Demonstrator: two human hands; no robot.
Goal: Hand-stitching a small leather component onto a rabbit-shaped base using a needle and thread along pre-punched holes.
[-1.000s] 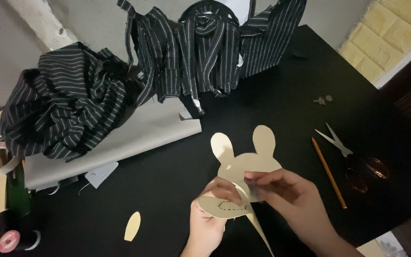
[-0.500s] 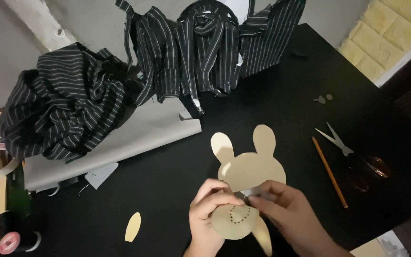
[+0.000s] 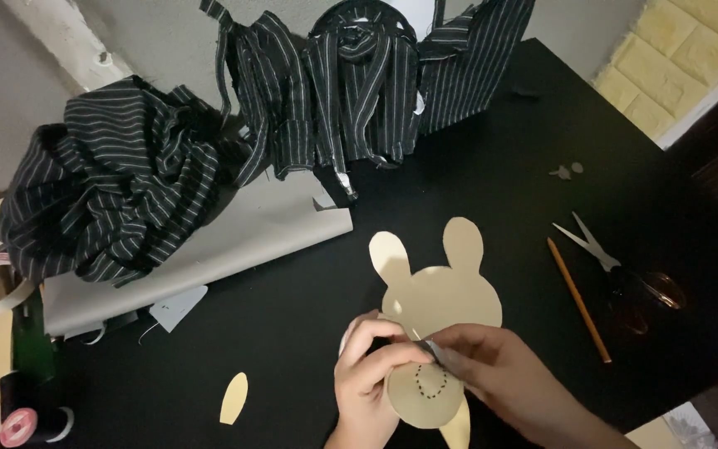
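A tan paper cutout shaped like a rabbit head with two ears (image 3: 442,287) lies on the black table (image 3: 492,183). Below it, both hands hold a smaller round tan piece (image 3: 425,395) with a dotted black outline drawn on it. My left hand (image 3: 367,378) grips its left edge, thumb and fingers curled over the top. My right hand (image 3: 496,374) pinches the piece's upper right edge, with something small and grey at the fingertips that I cannot make out. The two hands touch above the piece.
Scissors (image 3: 617,266) and a pencil (image 3: 579,299) lie to the right. Striped black fabric (image 3: 126,183) is heaped at the back over a grey board (image 3: 234,241). A small tan ear-shaped piece (image 3: 234,397) lies at the lower left, thread spools (image 3: 22,424) at the left edge.
The hands have lowered the small round piece toward me, off the rabbit cutout, and closed together over its top edge. The rabbit cutout's face is now more exposed.
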